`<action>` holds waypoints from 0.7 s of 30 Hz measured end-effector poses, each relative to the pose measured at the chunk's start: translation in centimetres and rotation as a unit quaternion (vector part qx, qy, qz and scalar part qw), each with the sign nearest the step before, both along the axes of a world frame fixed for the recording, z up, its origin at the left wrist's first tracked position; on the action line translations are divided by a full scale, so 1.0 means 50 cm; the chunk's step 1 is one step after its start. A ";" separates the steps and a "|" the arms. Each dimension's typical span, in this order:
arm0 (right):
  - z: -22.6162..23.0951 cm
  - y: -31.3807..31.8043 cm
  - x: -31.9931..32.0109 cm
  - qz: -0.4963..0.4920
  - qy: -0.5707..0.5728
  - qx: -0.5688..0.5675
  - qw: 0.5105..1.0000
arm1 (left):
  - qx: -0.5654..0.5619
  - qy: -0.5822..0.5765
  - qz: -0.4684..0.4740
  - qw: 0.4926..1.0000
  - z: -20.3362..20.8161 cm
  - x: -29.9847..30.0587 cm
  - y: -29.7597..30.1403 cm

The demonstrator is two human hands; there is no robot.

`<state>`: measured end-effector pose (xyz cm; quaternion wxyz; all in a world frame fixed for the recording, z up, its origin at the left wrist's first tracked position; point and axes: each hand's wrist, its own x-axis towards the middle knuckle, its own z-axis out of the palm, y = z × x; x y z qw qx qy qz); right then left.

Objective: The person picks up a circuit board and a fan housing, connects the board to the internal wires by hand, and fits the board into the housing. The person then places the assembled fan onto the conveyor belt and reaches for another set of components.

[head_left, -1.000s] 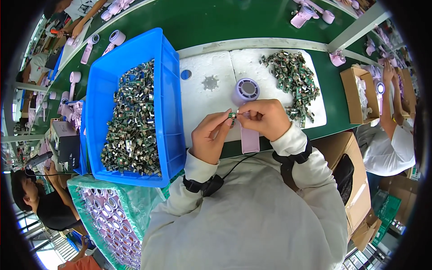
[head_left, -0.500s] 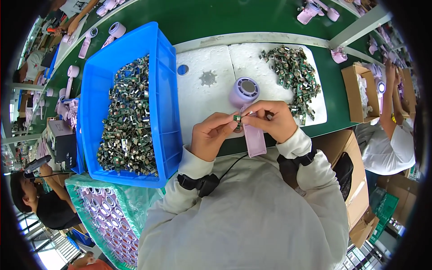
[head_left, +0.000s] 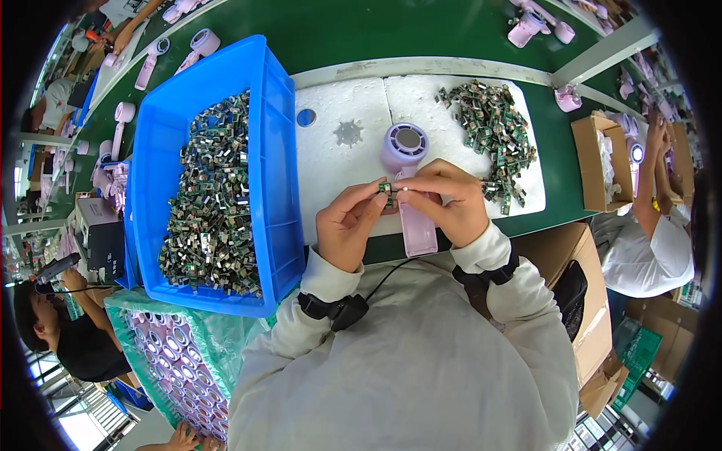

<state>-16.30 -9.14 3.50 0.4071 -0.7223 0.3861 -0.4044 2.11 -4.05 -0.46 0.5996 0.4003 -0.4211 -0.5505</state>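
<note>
My left hand is closed, pinching a small green circuit board between thumb and fingertips. Close beside it, my right hand pinches at the board's edge; a small pale bit shows at its fingertips, too tiny to name. Beneath both hands lies a lilac handheld fan, its round head pointing away from me and its long, trough-like handle toward me. The fingers hide part of the handle. A white foam board lies under the fan head.
A blue crate full of small circuit boards stands at left, with another heap of boards at right. A cardboard box sits farther right. At lower left, a green-lined container holds round lilac parts. Co-workers are on both sides.
Both my hands have shifted slightly left with the circuit board. The fan head has moved a little left and away from me. Another person's hand has appeared by the green-lined container.
</note>
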 end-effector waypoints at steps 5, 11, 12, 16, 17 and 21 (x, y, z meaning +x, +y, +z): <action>0.007 -0.007 -0.002 0.028 0.030 -0.066 0.997 | 0.049 -0.004 0.032 0.998 0.015 -0.009 -0.003; 0.013 -0.002 -0.008 -0.027 0.099 -0.007 0.995 | 0.028 -0.023 0.057 0.998 0.004 -0.021 0.005; 0.014 -0.001 0.002 -0.057 0.103 -0.014 0.993 | 0.018 -0.028 0.062 0.998 0.002 -0.023 0.005; 0.004 -0.003 0.020 -0.113 0.087 -0.054 0.988 | 0.019 -0.029 0.054 0.998 0.006 -0.026 0.001; 0.001 -0.005 0.021 -0.123 0.078 -0.071 0.987 | 0.019 -0.029 0.053 0.998 0.006 -0.027 0.000; 0.001 -0.018 0.017 -0.067 0.120 -0.217 0.967 | 0.030 -0.027 0.064 0.997 0.004 -0.029 0.002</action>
